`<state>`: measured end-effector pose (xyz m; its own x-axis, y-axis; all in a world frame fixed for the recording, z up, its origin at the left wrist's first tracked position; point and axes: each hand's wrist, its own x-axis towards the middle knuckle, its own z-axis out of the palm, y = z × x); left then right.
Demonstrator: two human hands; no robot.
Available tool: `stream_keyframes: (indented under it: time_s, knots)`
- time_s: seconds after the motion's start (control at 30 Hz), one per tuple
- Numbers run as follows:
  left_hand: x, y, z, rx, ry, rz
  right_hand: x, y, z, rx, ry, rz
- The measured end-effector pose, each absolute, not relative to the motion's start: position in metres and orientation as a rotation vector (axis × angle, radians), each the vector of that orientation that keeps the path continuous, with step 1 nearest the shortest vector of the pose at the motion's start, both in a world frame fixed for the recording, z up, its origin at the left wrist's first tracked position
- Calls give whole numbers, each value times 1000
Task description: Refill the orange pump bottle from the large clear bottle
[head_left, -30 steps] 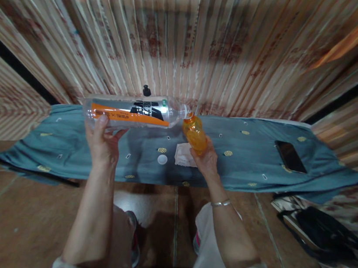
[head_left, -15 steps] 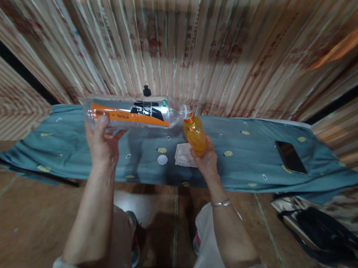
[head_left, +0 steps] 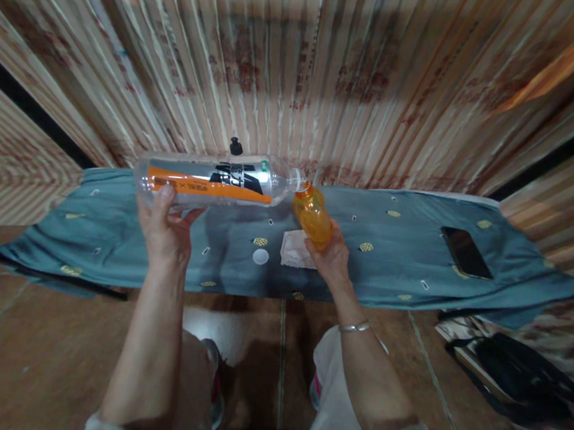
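My left hand [head_left: 166,227] is wrapped round the base end of a large clear plastic bottle [head_left: 207,180] with an orange, silver and black label. The bottle lies almost level in the air, its uncapped neck pointing right. My right hand [head_left: 332,253] grips a small amber bottle [head_left: 312,215], tilted so that its mouth leans up and left. The two mouths meet or nearly touch; I cannot tell whether liquid passes between them. Below them, a folded pale cloth or tissue [head_left: 297,249] and a round white cap [head_left: 260,257] lie on the teal cloth [head_left: 392,257].
A black pump or cap-like piece [head_left: 235,145] stands at the back edge. A dark phone [head_left: 467,253] rests on the cloth at right. Black bars [head_left: 32,100] flank the surface, and a striped curtain [head_left: 306,69] hangs behind. A black bag [head_left: 524,377] sits low at right.
Hardly anything differs. Both hands hold the two bottles in nearly the same pose, mouth to mouth.
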<state>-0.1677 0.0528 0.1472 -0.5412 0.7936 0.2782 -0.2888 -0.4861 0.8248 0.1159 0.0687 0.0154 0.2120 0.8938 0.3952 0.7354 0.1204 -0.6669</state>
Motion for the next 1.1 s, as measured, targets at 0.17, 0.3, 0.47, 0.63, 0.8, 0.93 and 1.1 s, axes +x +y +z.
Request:
stream_keyframes:
  time_s: [0.17,0.3,0.47,0.63,0.8,0.93,1.1]
  knots:
    - [-167,57,143,809,994,2051,115,67,18,-1617,-1536,228]
    - [-166,58,136,774,976,2012,115,67,18,-1613,-1498,245]
    - [-163,59,127,723,966,1915,118,71,16,-1615,-1460,293]
    - [-156,59,123,622,952,1848,121,73,14,-1588,-1421,307]
    - [-145,58,120,529,900,1747,121,72,16,-1608,-1369,322]
    - [-135,55,113,394,882,1654,119,71,21,-1651,-1285,349]
    - [-120,52,101,204,858,1544,116,69,31,-1707,-1240,404]
